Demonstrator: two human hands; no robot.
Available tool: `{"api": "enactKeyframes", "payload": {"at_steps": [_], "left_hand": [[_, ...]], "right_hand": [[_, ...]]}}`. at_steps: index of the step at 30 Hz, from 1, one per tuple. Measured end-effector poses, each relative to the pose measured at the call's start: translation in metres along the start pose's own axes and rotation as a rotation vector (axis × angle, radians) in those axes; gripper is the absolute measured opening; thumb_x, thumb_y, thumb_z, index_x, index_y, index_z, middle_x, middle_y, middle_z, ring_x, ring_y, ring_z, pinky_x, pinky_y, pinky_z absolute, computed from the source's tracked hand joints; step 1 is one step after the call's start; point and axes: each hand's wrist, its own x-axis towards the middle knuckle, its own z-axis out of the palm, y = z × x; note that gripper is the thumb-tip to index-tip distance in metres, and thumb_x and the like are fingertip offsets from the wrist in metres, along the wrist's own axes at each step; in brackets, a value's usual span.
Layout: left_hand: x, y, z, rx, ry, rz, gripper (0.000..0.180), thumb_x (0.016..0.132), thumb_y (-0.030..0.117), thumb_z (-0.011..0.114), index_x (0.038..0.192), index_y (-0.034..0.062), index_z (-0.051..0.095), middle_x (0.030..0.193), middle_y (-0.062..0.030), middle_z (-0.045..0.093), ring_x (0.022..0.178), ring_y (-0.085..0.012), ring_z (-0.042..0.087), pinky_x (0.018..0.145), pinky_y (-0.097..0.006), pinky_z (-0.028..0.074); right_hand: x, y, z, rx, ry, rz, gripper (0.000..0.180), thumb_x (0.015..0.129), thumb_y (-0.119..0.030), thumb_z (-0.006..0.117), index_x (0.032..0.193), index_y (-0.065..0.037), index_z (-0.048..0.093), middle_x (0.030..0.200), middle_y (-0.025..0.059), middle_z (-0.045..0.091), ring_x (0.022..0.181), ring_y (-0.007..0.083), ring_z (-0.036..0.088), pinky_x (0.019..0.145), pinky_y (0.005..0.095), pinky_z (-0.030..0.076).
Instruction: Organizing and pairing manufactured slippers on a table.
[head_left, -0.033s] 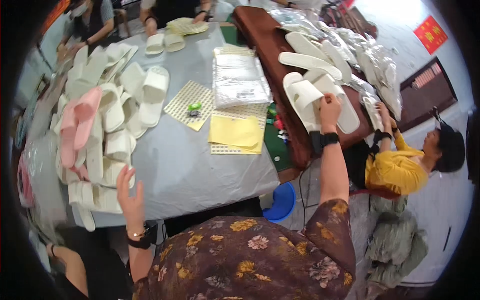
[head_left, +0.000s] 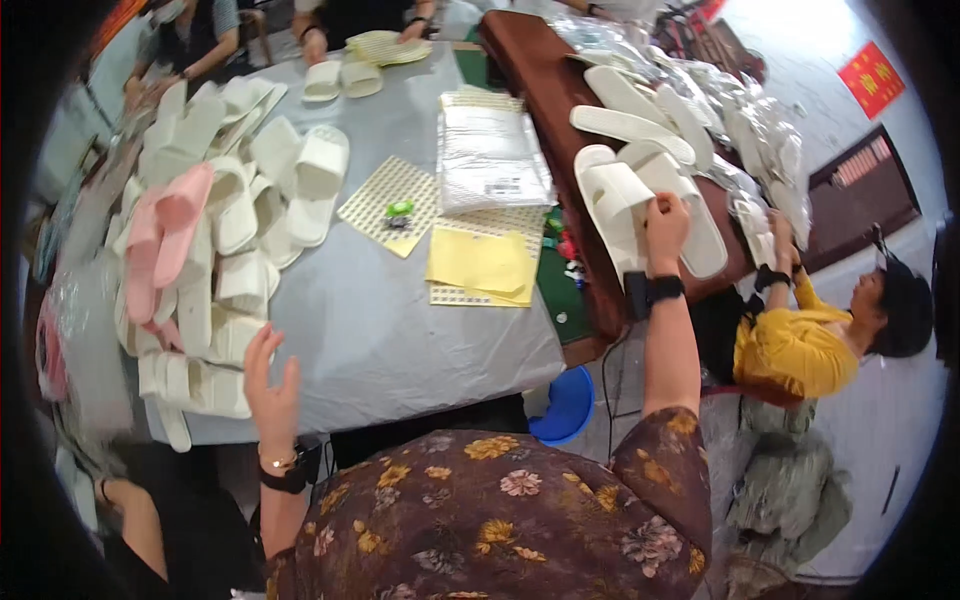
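My right hand (head_left: 667, 228) is over a pair of white slippers on the brown padded bench. Its fingers are curled together beside the strap of the left slipper (head_left: 613, 200), and whatever they pinch, if anything, is too small to tell. The right slipper (head_left: 705, 235) lies partly behind that hand. My left hand (head_left: 272, 385) is raised at the table's near edge, fingers apart and holding nothing. Close by it are white slippers (head_left: 222, 388) at the near end of a large pile, with a pink pair (head_left: 178, 228) on top.
Yellow sticker sheets (head_left: 482, 265) and a white wrapped packet (head_left: 492, 155) lie on the grey-covered table (head_left: 350, 340). More white slippers (head_left: 632, 133) and plastic-bagged ones (head_left: 755, 130) line the bench. A person in yellow (head_left: 800, 345) sits at the right; others work across the table. A blue bin (head_left: 566, 405) stands below.
The whole view has shifted slightly, with the table sitting a little further right in the picture. Both hands keep nearly the same pose.
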Motion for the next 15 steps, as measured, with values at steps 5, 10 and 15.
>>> {"api": "enactKeyframes", "payload": {"at_steps": [5,10,15], "left_hand": [[-0.016,0.025,0.025,-0.393,-0.365,-0.191,0.040,0.085,0.005,0.068,0.125,0.0018,0.062,0.124,-0.0127,0.064,0.115,-0.0222,0.060,0.096,-0.035,0.048],[-0.029,0.059,0.052,-0.862,-0.530,-0.365,0.060,0.092,0.004,0.062,0.147,0.0030,0.037,0.131,-0.0107,0.057,0.118,-0.0191,0.057,0.098,-0.034,0.048],[-0.033,0.028,0.065,-0.747,-0.346,-0.374,0.072,0.085,0.012,0.073,0.145,-0.0010,0.036,0.135,-0.0155,0.053,0.121,-0.0222,0.055,0.097,-0.035,0.048]], "right_hand": [[-0.080,-0.123,-0.017,0.197,-0.068,-0.023,0.011,0.079,-0.007,0.071,0.088,-0.002,0.066,0.086,0.0129,0.059,0.068,0.0250,0.062,0.062,0.0363,0.049],[-0.179,-0.222,-0.003,0.402,-0.325,-0.088,0.016,0.076,-0.001,0.071,0.090,-0.003,0.064,0.084,0.0134,0.060,0.067,0.0233,0.059,0.056,0.0308,0.052],[-0.249,-0.276,0.030,0.711,-0.621,0.017,0.015,0.081,-0.001,0.068,0.096,-0.001,0.065,0.095,0.0132,0.059,0.075,0.0233,0.064,0.058,0.0312,0.054]]}}
